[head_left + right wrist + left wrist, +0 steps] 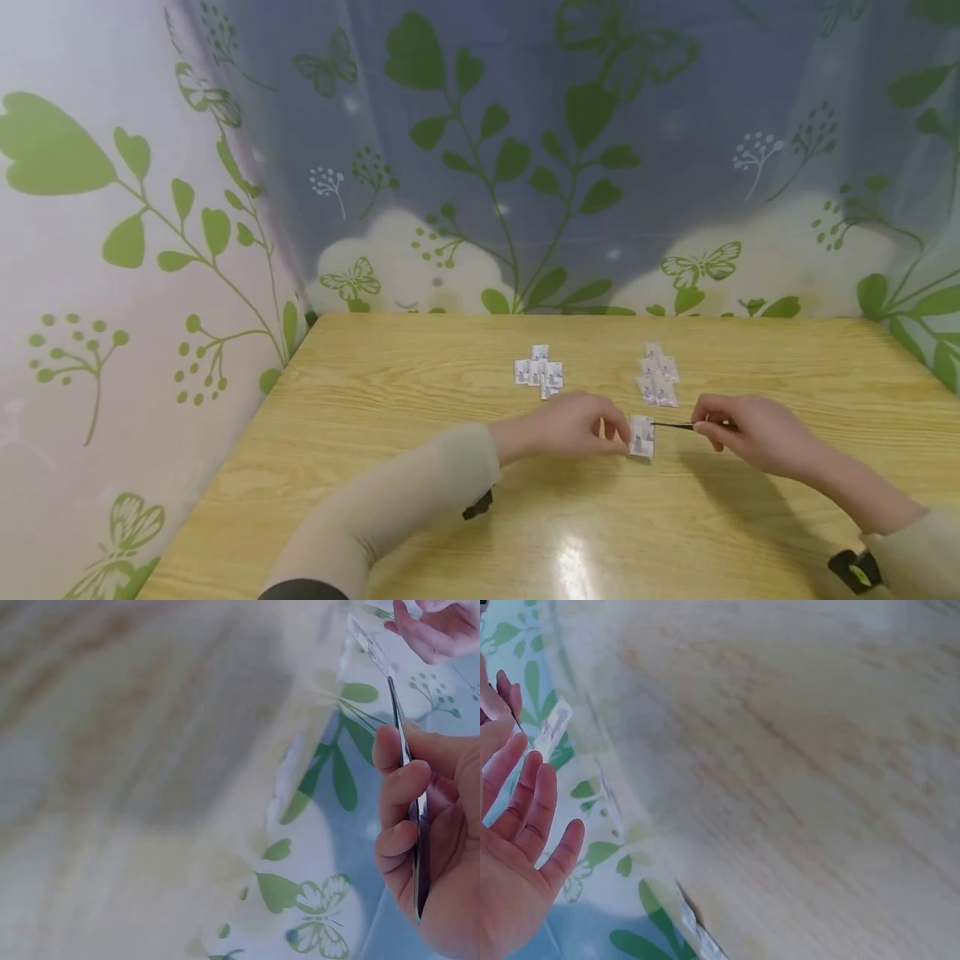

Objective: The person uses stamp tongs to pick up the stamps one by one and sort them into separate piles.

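A small flat packet with a printed face (642, 437) is held up over the table between my two hands. My left hand (577, 425) pinches its left edge with thumb and index finger; in the left wrist view the other fingers (536, 802) are spread loosely. My right hand (757, 433) grips dark metal tweezers (417, 817), their tips at the packet's upper right edge. In the right wrist view, the packet (367, 645) appears nearly edge-on at the tweezer tips.
On the wooden table (360, 400), a cluster of similar printed packets (537, 372) lies beyond my left hand. Farther right lies another cluster of small, paler packets (658, 379). A leaf-patterned curtain (480, 167) hangs behind the table and along its left side.
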Demonstrator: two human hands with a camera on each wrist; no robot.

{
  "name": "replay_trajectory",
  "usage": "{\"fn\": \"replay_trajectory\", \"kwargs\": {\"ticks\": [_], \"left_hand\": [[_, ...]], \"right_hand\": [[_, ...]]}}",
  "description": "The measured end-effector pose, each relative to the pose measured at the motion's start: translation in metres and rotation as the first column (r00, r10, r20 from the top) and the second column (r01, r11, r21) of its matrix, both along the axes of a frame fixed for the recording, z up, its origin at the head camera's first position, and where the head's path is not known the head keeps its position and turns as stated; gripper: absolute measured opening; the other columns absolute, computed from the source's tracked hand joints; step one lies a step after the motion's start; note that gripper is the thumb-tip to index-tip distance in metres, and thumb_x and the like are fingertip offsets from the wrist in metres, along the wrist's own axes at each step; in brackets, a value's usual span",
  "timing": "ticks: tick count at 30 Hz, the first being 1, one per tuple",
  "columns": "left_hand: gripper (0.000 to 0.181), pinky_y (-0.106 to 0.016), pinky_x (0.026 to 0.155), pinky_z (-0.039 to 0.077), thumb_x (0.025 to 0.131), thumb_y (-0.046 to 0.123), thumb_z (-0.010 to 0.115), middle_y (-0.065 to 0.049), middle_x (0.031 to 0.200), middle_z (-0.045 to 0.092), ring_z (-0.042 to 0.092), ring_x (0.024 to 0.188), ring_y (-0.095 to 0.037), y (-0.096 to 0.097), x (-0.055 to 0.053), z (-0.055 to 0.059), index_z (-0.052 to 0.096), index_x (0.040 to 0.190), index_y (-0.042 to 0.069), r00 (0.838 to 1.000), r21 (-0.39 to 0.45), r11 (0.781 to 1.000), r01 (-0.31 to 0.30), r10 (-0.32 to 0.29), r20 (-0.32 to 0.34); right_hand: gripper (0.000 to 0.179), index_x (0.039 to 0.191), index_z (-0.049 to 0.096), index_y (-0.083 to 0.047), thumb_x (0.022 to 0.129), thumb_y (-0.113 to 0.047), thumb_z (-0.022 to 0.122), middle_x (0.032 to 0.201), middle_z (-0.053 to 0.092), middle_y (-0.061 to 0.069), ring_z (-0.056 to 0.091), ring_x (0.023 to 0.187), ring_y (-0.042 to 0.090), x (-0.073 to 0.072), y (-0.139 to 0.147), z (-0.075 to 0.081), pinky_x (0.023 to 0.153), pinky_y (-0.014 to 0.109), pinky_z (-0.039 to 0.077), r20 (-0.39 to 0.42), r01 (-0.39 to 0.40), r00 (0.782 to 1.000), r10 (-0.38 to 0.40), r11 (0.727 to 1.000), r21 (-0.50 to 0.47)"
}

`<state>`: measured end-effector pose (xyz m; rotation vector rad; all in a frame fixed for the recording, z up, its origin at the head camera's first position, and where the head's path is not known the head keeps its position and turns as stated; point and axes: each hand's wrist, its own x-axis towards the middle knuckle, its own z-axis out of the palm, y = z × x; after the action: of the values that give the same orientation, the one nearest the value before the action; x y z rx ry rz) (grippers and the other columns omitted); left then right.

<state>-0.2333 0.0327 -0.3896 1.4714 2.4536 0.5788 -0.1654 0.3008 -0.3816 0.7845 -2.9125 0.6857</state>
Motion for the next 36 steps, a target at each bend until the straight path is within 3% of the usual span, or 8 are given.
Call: {"fn": "replay_trajectory", "kwargs": {"ticks": [8, 19, 28, 36], "left_hand": [[0.015, -0.014, 0.067, 0.043, 0.094, 0.033, 0.065, 0.017, 0.088, 0.059, 0.053, 0.076, 0.003, -0.026, -0.007, 0.004, 0.072, 0.102, 0.021, 1.0, 0.098, 0.995, -0.017, 0.018, -0.012], [0.011, -0.022, 0.068, 0.046, 0.092, 0.026, 0.069, 0.014, 0.088, 0.063, 0.056, 0.075, -0.002, -0.096, -0.016, -0.002, 0.072, 0.098, 0.018, 0.984, 0.219, 0.959, -0.178, 0.177, 0.022], [0.015, -0.028, 0.068, 0.049, 0.091, 0.02, 0.07, 0.007, 0.087, 0.063, 0.057, 0.073, -0.007, -0.154, -0.019, -0.006, 0.072, 0.101, 0.009, 0.961, 0.336, 0.901, -0.276, 0.258, 0.096], [0.016, -0.032, 0.069, 0.05, 0.09, 0.017, 0.071, 0.006, 0.088, 0.065, 0.058, 0.074, -0.008, -0.18, -0.017, -0.009, 0.072, 0.102, 0.006, 0.951, 0.341, 0.888, -0.31, 0.297, 0.092]], "right_hand": [[0.009, 0.092, 0.059, -0.017, 0.096, -0.009, 0.061, 0.064, 0.047, -0.017, 0.031, 0.048, 0.001, -0.011, -0.004, 0.017, 0.046, 0.024, 0.03, -0.09, 0.023, 0.996, -0.025, 0.999, -0.023], [0.005, 0.098, 0.06, -0.011, 0.099, -0.014, 0.057, 0.066, 0.053, -0.008, 0.037, 0.049, 0.009, -0.051, -0.023, 0.029, 0.049, 0.028, 0.034, 0.001, 0.039, 0.999, -0.039, 0.998, -0.057], [0.01, 0.097, 0.061, -0.01, 0.1, -0.018, 0.055, 0.066, 0.057, -0.002, 0.04, 0.051, 0.013, -0.089, -0.046, 0.016, 0.053, 0.031, 0.036, 0.081, -0.006, 0.997, 0.01, 0.999, -0.05], [0.01, 0.095, 0.062, -0.005, 0.099, -0.013, 0.057, 0.063, 0.057, 0.003, 0.04, 0.049, 0.012, -0.108, -0.061, 0.0, 0.057, 0.032, 0.038, 0.162, -0.088, 0.982, 0.093, 0.995, -0.042]]}}
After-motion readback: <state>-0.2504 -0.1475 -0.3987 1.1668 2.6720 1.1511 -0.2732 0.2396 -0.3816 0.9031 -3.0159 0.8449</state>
